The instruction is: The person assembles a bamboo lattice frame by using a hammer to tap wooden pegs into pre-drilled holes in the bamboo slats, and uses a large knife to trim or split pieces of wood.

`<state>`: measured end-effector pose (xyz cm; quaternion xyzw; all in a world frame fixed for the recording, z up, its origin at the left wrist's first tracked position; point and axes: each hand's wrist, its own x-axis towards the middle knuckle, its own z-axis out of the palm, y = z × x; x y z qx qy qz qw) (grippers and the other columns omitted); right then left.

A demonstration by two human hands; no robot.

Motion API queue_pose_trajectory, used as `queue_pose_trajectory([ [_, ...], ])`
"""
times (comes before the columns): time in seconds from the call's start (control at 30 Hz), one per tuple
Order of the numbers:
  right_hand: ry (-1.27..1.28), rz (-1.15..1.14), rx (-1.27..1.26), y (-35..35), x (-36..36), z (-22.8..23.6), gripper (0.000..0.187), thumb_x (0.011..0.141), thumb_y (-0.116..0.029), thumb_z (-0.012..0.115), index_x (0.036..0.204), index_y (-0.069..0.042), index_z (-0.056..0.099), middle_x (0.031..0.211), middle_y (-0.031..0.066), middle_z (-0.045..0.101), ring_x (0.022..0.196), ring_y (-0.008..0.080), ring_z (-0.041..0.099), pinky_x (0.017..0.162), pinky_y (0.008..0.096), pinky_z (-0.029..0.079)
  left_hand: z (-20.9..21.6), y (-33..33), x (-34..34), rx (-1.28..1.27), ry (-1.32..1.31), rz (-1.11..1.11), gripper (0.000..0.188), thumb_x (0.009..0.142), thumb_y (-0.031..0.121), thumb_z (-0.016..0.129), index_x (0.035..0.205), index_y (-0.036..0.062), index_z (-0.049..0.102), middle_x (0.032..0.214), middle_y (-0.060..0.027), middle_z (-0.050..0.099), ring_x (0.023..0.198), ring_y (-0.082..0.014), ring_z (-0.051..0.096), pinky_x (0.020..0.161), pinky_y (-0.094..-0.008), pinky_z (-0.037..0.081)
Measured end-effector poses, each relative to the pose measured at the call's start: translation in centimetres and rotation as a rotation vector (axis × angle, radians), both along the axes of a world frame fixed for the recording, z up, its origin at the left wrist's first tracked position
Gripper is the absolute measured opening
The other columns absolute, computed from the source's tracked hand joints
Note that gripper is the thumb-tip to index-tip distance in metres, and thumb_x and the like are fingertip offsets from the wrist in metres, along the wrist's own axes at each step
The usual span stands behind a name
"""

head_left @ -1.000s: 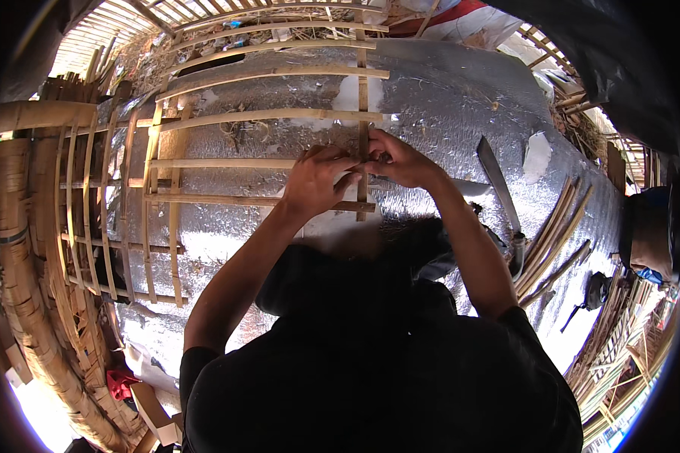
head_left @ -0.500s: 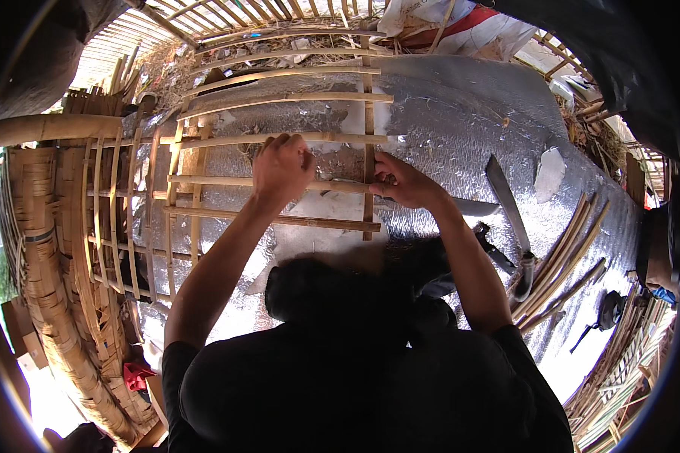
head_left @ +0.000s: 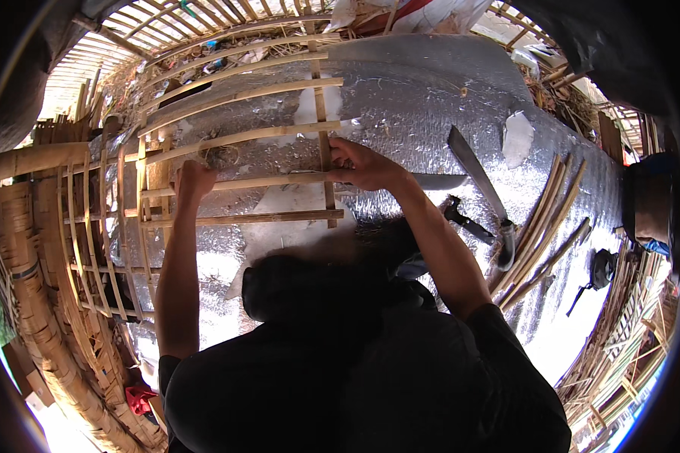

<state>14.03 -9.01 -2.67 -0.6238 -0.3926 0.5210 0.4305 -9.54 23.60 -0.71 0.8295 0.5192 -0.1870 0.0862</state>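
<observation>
L hand (head_left: pixel 194 181) closed round bamboo slat (head_left: pixel 272 182). R hand (head_left: pixel 364 166) pinching same slat at upright strip (head_left: pixel 323 136). Machete (head_left: pixel 477 185) near, on foil sheet (head_left: pixel 400 106).

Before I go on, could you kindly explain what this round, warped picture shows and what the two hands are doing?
It comes from a wide fisheye camera on a person's head, looking down, so straight edges bend. There is no machine, only bare hands. The left hand grips a long horizontal bamboo slat of a lattice frame. The right hand pinches where that slat crosses an upright slat. Everything lies on a silvery foil sheet. To the right lie a big knife and loose bamboo strips.
</observation>
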Motion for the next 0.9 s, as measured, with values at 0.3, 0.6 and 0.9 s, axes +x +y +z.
queue_pose_trajectory([
  [0.3,0.01,0.021,0.052,-0.6,0.3,-0.9,0.053,0.098,-0.018,0.071,0.142,0.001,0.048,0.121,0.0147,0.071,0.114,0.0231,0.063,0.104,0.039,0.046,3.4,-9.7,1.5,0.068,-0.914,-0.302,0.019,0.09,0.022,0.071,0.093,0.0037,0.072,0.087,-0.015,0.074,0.087,-0.0297,0.073,0.082,-0.0411,0.056],
  [0.6,-0.165,-0.095,0.115,-0.8,-0.2,-0.9,0.053,0.092,-0.023,0.078,0.133,0.001,0.056,0.115,0.0157,0.07,0.104,0.0244,0.068,0.094,0.0387,0.054,-1.3,-20.0,6.4,-0.372,-1.102,-0.464,0.012,0.091,0.009,0.072,0.093,0.0014,0.063,0.088,-0.0136,0.069,0.084,-0.031,0.07,0.076,-0.0403,0.054],
  [0.9,-0.406,-0.314,0.277,-1.5,-2.0,3.5,0.027,0.089,-0.013,0.078,0.113,-0.002,0.072,0.094,0.0137,0.074,0.082,0.0212,0.075,0.074,0.0331,0.06,-1.8,-19.9,6.3,-0.243,-1.157,-0.57,0.011,0.089,0.005,0.073,0.096,0.0038,0.064,0.09,-0.0114,0.068,0.086,-0.0312,0.066,0.077,-0.0423,0.051],
])
